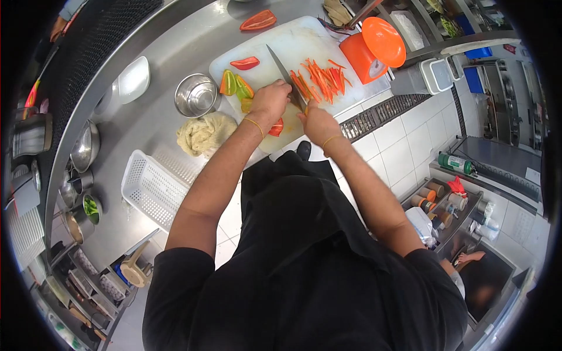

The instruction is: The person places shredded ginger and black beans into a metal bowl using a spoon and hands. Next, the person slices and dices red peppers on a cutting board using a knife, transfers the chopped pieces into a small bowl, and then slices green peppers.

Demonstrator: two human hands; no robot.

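Observation:
My right hand [320,124] is closed round the handle of a kitchen knife. Its long blade [281,65] points away from me across the white cutting board [293,36]. My left hand [271,102] is curled, its fingertips beside the blade; whatever lies under them is hidden. Thin red pepper strips [325,81] lie in a pile right of the blade. Left of the blade are a red pepper piece [244,63] and green-yellow pepper pieces [239,86]. Another red pepper piece [276,127] shows below my left wrist.
A steel bowl [196,96], a crumpled cloth [206,134] and a white perforated basket [153,186] stand left of the board. An orange scale [364,57] stands at its right. A red pepper half [258,21] lies beyond. At right, another person's hand [470,257] shows.

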